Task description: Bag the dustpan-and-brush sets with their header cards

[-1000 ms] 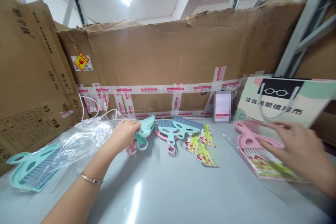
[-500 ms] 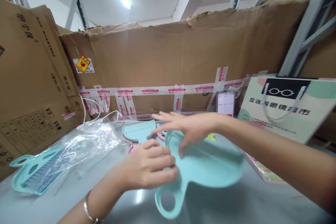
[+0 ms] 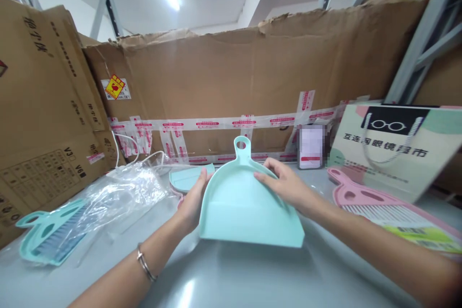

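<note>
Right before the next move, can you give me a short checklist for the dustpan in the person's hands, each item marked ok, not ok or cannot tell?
1. Left hand on the held dustpan: ok, at its left edge.
2. Right hand on it: ok, at its upper right edge.
3. Handle pointing away from the person: ok, the wide lip faces the person.
4. Plastic bag apart from the held dustpan: ok, it lies off to the left.
5. View of the table directly behind the held dustpan: not ok, the pan blocks it.
6. Underside of the held dustpan: cannot tell, it faces away.
</note>
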`<state>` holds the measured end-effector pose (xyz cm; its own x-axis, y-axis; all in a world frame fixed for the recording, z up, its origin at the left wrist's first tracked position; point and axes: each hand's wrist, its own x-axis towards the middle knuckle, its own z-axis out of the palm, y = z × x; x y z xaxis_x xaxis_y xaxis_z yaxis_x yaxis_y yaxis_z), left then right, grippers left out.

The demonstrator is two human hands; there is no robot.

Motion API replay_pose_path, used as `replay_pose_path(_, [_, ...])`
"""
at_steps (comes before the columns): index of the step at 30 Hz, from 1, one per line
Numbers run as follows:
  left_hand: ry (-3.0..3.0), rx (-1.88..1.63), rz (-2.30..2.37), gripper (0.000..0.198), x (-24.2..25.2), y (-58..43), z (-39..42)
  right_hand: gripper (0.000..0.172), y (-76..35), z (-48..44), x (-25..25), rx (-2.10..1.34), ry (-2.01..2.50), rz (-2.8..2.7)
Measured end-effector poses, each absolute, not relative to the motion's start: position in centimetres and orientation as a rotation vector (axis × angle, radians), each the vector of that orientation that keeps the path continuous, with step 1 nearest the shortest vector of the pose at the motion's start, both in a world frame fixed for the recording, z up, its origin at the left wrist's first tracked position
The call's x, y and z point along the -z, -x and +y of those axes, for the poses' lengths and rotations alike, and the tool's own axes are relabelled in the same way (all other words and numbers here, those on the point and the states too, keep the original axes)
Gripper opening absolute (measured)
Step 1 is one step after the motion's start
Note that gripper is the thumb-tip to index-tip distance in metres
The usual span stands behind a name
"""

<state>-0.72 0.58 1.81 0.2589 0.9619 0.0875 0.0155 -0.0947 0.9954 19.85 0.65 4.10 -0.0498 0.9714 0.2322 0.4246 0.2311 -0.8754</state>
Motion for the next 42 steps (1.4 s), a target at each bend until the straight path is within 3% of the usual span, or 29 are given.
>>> replay_pose_path(3, [-1.409,-0.91,0.952,0.045,-1.9,1.0,0.6,0.029,-19.6,0.8,-2.3,-0.957,1.245,-1.636])
replay_pose_path(6, [-1.493,-0.974,1.067,0.038,-2.2,1.6,1.0,0.035,-21.4,2.5,-1.9,-0.998,1.139,-1.671])
replay_pose_path(10, [-1.396,-1.138,1.192,0.037,-2.9,2.5,2.0,0.035,-25.2,5.6,-1.3,-0.46,1.229,-2.085])
replay_pose_path(14, [-1.338,-1.147,1.243,0.036,-3.1,2.7,2.3,0.05,-25.4,6.8,-0.4,-0.126,1.174,-2.599])
replay_pose_path(19, [-1.441,-1.15,1.203,0.039,-2.8,2.4,2.1,0.025,-23.1,7.8,-0.3,-0.022,1.079,-2.703])
replay_pose_path(23, [-1.487,-1.153,1.202,0.039,-2.6,2.5,2.3,0.022,-24.2,9.3,-2.0,0.017,1.138,-2.527])
replay_pose_path(26, [-1.466,-1.164,1.229,0.041,-2.4,2.7,2.6,0.014,-26.3,9.4,-5.0,-0.116,1.213,-2.079])
replay_pose_path(31, [-1.425,-1.197,1.226,0.04,-2.1,2.8,2.8,0.028,-28.4,6.6,-10.5,-0.436,1.162,-1.571])
replay_pose_path(37, [-1.459,-1.233,1.244,0.037,-1.8,3.0,3.1,0.027,-27.6,3.3,-13.0,-0.362,1.171,-1.553])
replay_pose_path(42, [-1.486,-1.261,1.268,0.034,-1.8,3.3,3.3,0.026,-25.7,0.7,-13.3,-0.845,1.116,-1.996])
